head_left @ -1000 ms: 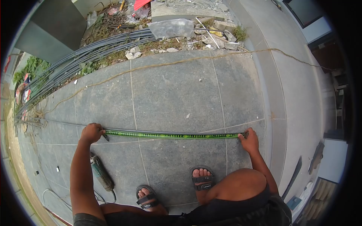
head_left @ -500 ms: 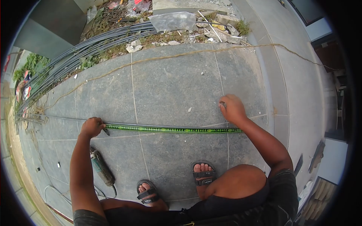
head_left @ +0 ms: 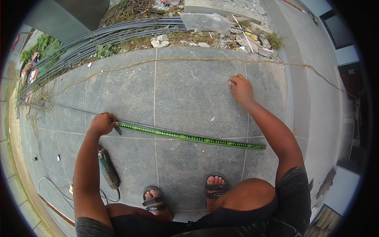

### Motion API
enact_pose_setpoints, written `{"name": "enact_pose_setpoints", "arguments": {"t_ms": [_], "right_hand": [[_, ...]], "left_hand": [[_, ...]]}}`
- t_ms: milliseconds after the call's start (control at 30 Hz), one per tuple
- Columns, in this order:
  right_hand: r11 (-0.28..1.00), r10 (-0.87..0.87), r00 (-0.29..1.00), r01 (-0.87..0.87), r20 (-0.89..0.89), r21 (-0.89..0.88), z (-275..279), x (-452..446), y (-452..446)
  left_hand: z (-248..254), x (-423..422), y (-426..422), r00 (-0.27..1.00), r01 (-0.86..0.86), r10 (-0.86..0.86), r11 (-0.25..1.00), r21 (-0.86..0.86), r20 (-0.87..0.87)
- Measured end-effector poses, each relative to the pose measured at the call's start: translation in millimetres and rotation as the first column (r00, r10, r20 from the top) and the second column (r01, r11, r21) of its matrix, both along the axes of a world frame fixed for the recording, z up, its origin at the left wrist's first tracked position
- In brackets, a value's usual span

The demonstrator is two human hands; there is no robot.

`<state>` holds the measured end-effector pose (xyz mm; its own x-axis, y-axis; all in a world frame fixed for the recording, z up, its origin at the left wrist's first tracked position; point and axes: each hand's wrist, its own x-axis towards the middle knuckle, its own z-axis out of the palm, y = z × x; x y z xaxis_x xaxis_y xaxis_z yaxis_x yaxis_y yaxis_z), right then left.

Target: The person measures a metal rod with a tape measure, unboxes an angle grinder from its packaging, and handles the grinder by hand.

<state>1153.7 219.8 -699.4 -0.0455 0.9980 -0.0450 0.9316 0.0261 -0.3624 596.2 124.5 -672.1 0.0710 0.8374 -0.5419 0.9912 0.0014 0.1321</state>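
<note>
The left hand (head_left: 104, 123) is pinching the tape measure (head_left: 193, 138) lying across the floor (head_left: 193, 94) — probably light, springy, best held by its edges. Beyond the tape measure, the right hand (head_left: 242, 91) is clasping a small dark object (head_left: 233, 82), unclear; nearer, a grinder (head_left: 108, 169) is lying.

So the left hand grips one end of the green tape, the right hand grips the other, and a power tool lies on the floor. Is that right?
Not quite. In the head view, the right hand is away from the green tape, whose other end is free. The left hand does grip one end, and a power tool lies on the floor.
</note>
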Motion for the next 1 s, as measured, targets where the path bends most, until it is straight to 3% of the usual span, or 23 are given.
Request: {"name": "enact_pose_setpoints", "arguments": {"t_ms": [133,300,367,400,467,600,700,767,900,1000], "right_hand": [[0.991,0.115,0.993,-0.116,0.01,0.071,-14,4,5],[0.926,0.377,0.912,-0.377,-0.162,0.031,30,-61,7],[0.9,0.258,0.901,-0.355,-0.348,-0.253,64,-119,-2],[0.892,0.274,0.897,-0.372,-0.346,-0.258,66,-141,-5],[0.774,0.484,0.779,-0.594,-0.399,-0.22,69,-182,-6],[0.61,0.597,0.627,-0.76,-0.5,-0.226,33,-257,-20],[0.602,0.574,0.625,-0.76,-0.53,-0.245,8,-301,-39],[0.658,0.466,0.675,-0.697,-0.571,-0.287,-1,-319,-48],[0.667,0.494,0.669,-0.701,-0.555,-0.252,-8,-332,-58],[0.658,0.544,0.643,-0.726,-0.54,-0.202,-17,-331,-64]], "left_hand": [[-5,-6,0,0.999,0.037,-0.037,0.999,-0.015,-0.007],[-11,-13,-2,0.998,0.066,-0.066,0.998,-0.019,-0.018],[-9,-13,-2,0.999,0.042,-0.043,0.999,-0.022,-0.025],[-9,-12,-3,0.999,0.046,-0.046,0.999,-0.024,-0.021],[-8,-12,-2,1.0,0.016,-0.015,1.0,-0.025,0.005],[-8,-15,-3,0.999,-0.003,0.003,1.0,-0.004,0.043],[-10,-18,-5,0.998,-0.005,0.004,1.0,0.015,0.066],[-13,-19,-6,0.998,0.018,-0.02,0.999,0.042,0.055],[-8,-17,-6,0.999,-0.001,-0.001,0.999,0.04,0.049],[-5,-15,-4,1.0,-0.019,0.02,0.997,-0.075,0.001]]}}
